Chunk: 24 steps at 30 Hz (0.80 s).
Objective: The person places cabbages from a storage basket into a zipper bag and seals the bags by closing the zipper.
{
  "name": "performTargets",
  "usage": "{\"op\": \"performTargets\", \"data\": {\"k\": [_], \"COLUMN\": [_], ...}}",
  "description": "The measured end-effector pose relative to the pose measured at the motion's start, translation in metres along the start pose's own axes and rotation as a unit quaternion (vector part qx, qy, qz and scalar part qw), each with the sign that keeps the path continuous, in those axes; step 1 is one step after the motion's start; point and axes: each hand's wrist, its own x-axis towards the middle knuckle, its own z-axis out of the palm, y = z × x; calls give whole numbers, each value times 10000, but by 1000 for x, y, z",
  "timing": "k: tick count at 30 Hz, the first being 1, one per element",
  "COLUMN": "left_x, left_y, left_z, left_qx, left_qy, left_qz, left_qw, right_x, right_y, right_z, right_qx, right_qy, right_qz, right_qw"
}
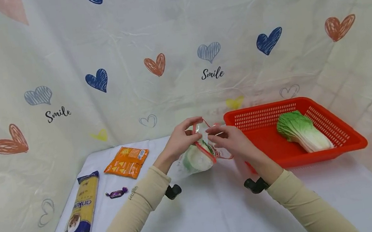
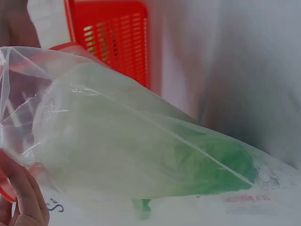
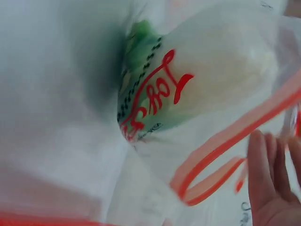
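Observation:
A clear plastic bag with a red-edged mouth (image 1: 205, 151) is between my two hands, with a pale, green-leaved vegetable like a Chinese cabbage (image 2: 108, 127) inside it. Red lettering (image 3: 162, 92) is printed on the bag. My left hand (image 1: 183, 137) pinches the red edge at the mouth's left side. On the other side, my right hand (image 1: 232, 141) has its fingers (image 3: 261, 174) fairly straight, with the fingertips right at the red rim. The thumb is apart from those fingers, and nothing shows between them.
A red plastic basket (image 1: 265, 162) on the right holds another Chinese cabbage (image 1: 304, 132). On the white table's left lie an orange snack packet (image 1: 127, 162), a purple-wrapped candy (image 1: 117, 193) and a long blue-and-yellow packet (image 1: 78, 218). A heart-printed curtain (image 1: 183, 93) hangs behind.

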Motion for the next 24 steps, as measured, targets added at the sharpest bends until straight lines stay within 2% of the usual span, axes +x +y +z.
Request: {"op": "performTargets", "data": {"k": [4, 7, 10, 20, 24], "left_x": [-2, -4, -5, -8, -9], "left_y": [1, 2, 1, 2, 2], "left_z": [-10, -14, -16, -15, -18], "left_qx": [-160, -230, -230, -289, -305], "left_qy": [23, -76, -187, -571, -759], "left_qz": [12, 27, 64, 68, 153], "left_qw": [9999, 9997, 9995, 9979, 9965], "right_x": [3, 6, 10, 21, 23], "right_y": [4, 10, 14, 16, 14], "right_z": [-13, -19, -21, -20, -23], "right_qx": [1035, 1361, 1684, 2197, 2072], "right_qy": [534, 650, 550, -33, -291], "right_qz": [634, 993, 1113, 1044, 1031], "right_qw": [9912, 9836, 9779, 9700, 9724]}}
